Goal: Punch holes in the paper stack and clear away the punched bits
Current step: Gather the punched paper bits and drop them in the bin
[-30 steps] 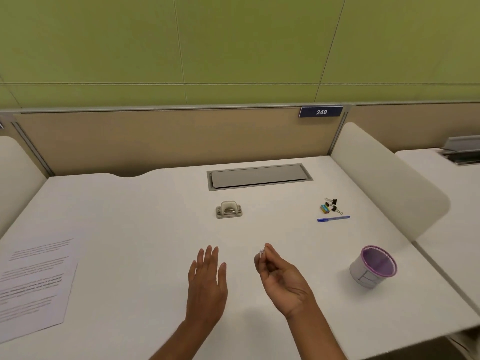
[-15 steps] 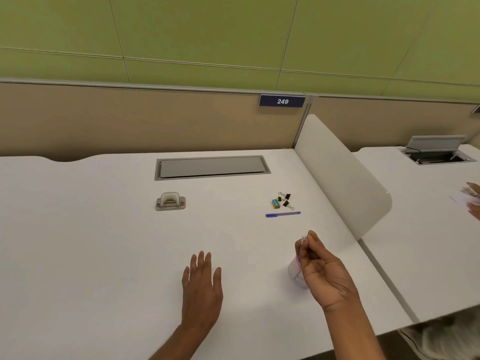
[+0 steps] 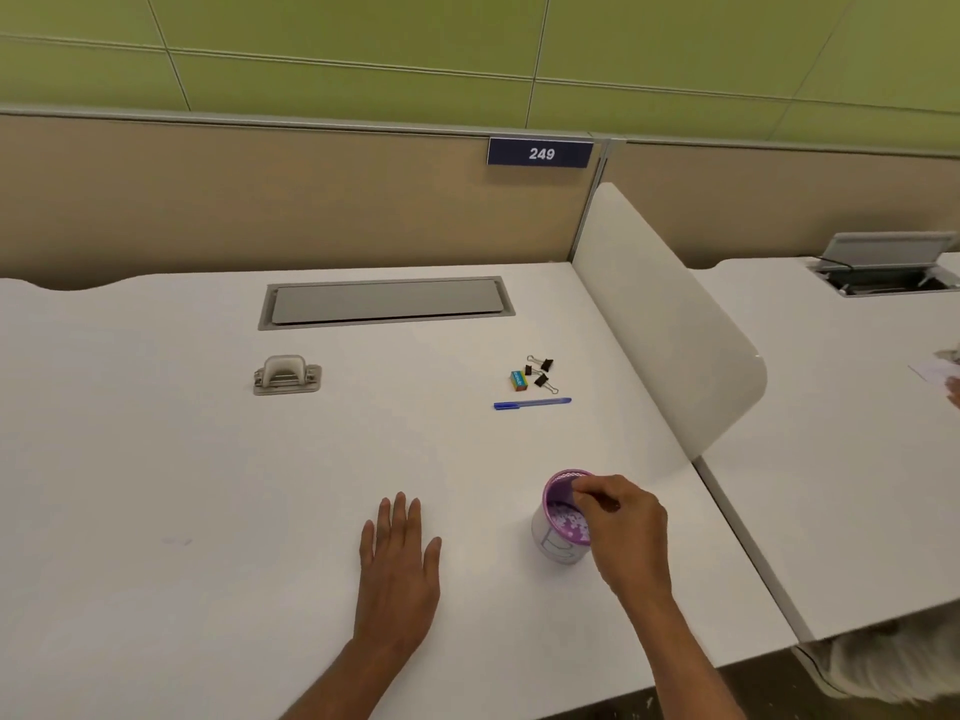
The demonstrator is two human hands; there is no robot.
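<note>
A purple-rimmed white cup (image 3: 556,543) stands near the desk's front right, with white punched bits (image 3: 566,522) lying inside it. My right hand (image 3: 626,527) hovers over the cup's rim, thumb and fingertips pinched together above the opening; anything in the pinch is too small to see. My left hand (image 3: 397,561) lies flat on the white desk (image 3: 156,485), left of the cup, holding nothing. A grey hole punch (image 3: 287,375) sits farther back, left of centre. No paper stack is in view.
Binder clips (image 3: 541,370), a small eraser (image 3: 518,380) and a blue pen (image 3: 532,403) lie at the back right. A grey cable hatch (image 3: 387,304) is set into the desk. A white divider (image 3: 670,324) borders the right edge. Another person's hand (image 3: 953,392) shows at the neighbouring desk.
The view swung right, so the printed sheets left the frame. My right hand moved from mid-desk to over the cup. My left hand stayed flat.
</note>
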